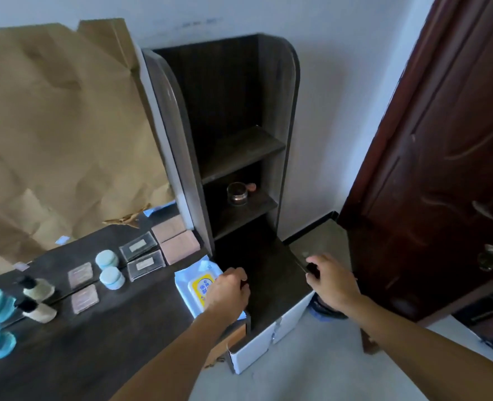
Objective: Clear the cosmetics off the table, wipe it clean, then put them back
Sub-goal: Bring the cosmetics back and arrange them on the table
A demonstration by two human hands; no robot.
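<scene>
The left hand (228, 290) rests curled on the wipes pack (194, 280) at the table's (94, 342) right end; whether it grips is unclear. The right hand (330, 280) pinches a dark object (311, 268) at the cabinet top's right edge. Cosmetics lie left: jar (112, 278), compact (85, 298), bottle (38, 310).

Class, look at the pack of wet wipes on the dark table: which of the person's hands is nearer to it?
Left. The left hand rests over the right edge of the wet wipes pack; the right hand is farther right, beyond the lower dark surface, apart from the pack.
</scene>
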